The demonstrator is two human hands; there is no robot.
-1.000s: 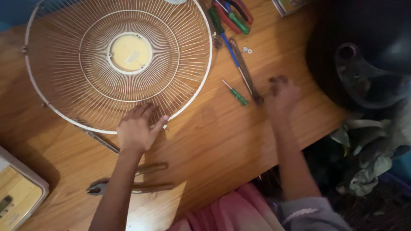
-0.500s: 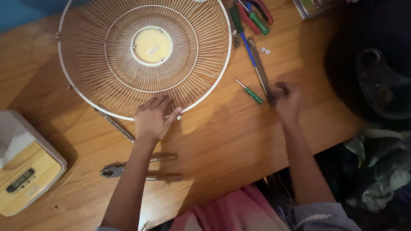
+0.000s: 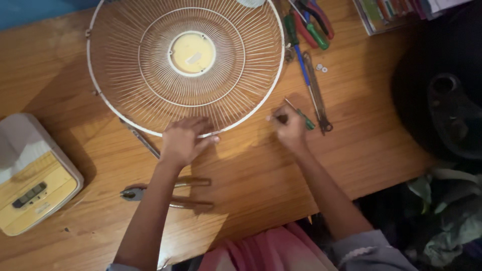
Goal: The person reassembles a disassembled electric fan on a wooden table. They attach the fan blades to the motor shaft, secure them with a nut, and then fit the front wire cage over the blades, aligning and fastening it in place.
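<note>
A white wire fan guard [image 3: 150,65] with a pale yellow hub [image 3: 193,52] lies flat on the wooden table [image 3: 261,170]. My left hand [image 3: 183,140] rests on its near rim, fingers over the wires and thumb along the rim. To the right of the guard, my right hand [image 3: 288,128] is curled shut on the table, just apart from the rim. It touches a small green-handled screwdriver [image 3: 305,119]. Whether anything is pinched in its fingers is hidden.
A long flat metal wrench [image 3: 316,90], more screwdrivers [image 3: 301,62] and two small washers [image 3: 321,66] lie right of the guard. Pliers [image 3: 165,193] sit under my left forearm. A yellow and white box [image 3: 30,185] stands left; a dark fan body [image 3: 447,105] fills the right.
My right hand has moved left from the wrench's end to the spot beside the guard's rim. My left hand has stayed on the rim. The camera has shifted.
</note>
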